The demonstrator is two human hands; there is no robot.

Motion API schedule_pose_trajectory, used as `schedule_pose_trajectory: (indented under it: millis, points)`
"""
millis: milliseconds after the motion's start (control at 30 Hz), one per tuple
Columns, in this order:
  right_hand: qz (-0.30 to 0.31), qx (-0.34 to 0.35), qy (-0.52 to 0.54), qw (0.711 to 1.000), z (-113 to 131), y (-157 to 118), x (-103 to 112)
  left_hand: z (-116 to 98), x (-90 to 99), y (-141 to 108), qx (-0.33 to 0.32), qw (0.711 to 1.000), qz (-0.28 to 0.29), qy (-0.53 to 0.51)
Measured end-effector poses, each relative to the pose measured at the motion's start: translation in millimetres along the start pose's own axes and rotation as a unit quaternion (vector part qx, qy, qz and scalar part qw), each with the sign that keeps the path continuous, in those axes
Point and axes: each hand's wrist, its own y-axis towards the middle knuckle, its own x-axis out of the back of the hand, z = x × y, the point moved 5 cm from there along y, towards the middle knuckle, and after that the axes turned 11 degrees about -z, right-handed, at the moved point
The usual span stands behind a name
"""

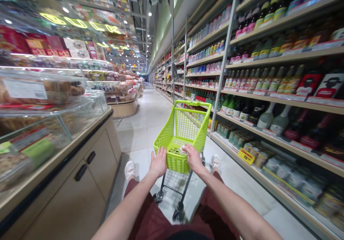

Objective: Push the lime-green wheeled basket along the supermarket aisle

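Note:
A lime-green shopping cart (177,163) stands on the floor between my knees, its handle at the far side. My left hand (159,162) rests against the near left corner of the basket, fingers fairly straight and holding nothing. On the near right rim, my right hand (192,157) has its fingers closed round a small crumpled white cloth or tissue (183,149). Dark wheels and a grey frame show below the basket.
Shelves (271,96) of bottles and cans run along the right, with a yellow price tag (245,156) low down. At left stands a wooden counter (94,175) with glass cases of packaged food. A tiled aisle (150,105) stretches ahead.

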Motion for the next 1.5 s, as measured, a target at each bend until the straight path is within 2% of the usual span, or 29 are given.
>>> schedule_pose_trajectory:
  millis: [100, 200, 333, 433, 567, 667, 800, 867, 1033, 1133, 1233, 1400, 1500]
  points:
    - [0.014, 0.054, 0.012, 0.998, 20.8, -18.8, -6.9, -1.1, 0.2, 2.7, -0.001, 1.000, 0.010, 0.001]
    - [0.015, 0.081, 0.017, 0.996, 25.0, -23.4, -14.8, -2.2, 1.2, 4.3, 0.000, 1.000, 0.026, -0.001]
    - [-0.013, 0.040, -0.020, 0.999, 7.9, -9.2, -17.0, -4.5, 1.2, 3.3, -0.004, 1.000, 0.031, -0.006]
    - [-0.010, 0.046, -0.054, 0.997, -0.6, -3.9, -14.8, -10.6, 4.5, -0.1, -0.010, 1.000, 0.014, -0.006]
    - [-0.014, 0.049, -0.074, 0.996, -13.1, -7.3, -5.2, -19.7, 16.9, 0.9, -0.056, 0.998, -0.004, -0.012]
    - [-0.028, 0.032, -0.077, 0.996, -27.0, -7.9, 5.2, -11.9, 21.4, 6.6, -0.043, 0.999, 0.001, -0.003]
    - [-0.061, -0.018, -0.085, 0.994, -37.0, -3.7, 12.0, -2.1, 11.5, 8.5, -0.024, 0.999, 0.034, 0.018]
    - [-0.049, -0.022, -0.072, 0.996, -29.4, -3.2, 3.4, -5.1, 6.4, 7.2, -0.024, 0.999, 0.039, 0.019]
    - [0.005, 0.001, -0.024, 1.000, 10.5, -5.4, -36.1, -17.6, 4.7, 5.0, -0.027, 0.999, 0.035, 0.022]
    - [0.027, 0.015, -0.016, 0.999, 20.5, -4.3, -45.9, -19.1, 7.7, 4.8, -0.039, 0.999, 0.028, 0.014]
    - [0.037, 0.044, -0.025, 0.998, 10.3, -4.1, -36.2, -15.9, 9.7, 4.5, -0.041, 0.999, 0.026, 0.001]
    - [-0.020, 0.027, -0.058, 0.998, -26.8, -7.8, 0.0, -13.4, 9.0, 2.3, -0.034, 0.999, 0.012, -0.016]
    - [-0.038, 0.018, -0.061, 0.997, -27.4, -9.5, 1.5, -17.4, 5.1, 1.5, -0.033, 0.999, 0.008, -0.019]
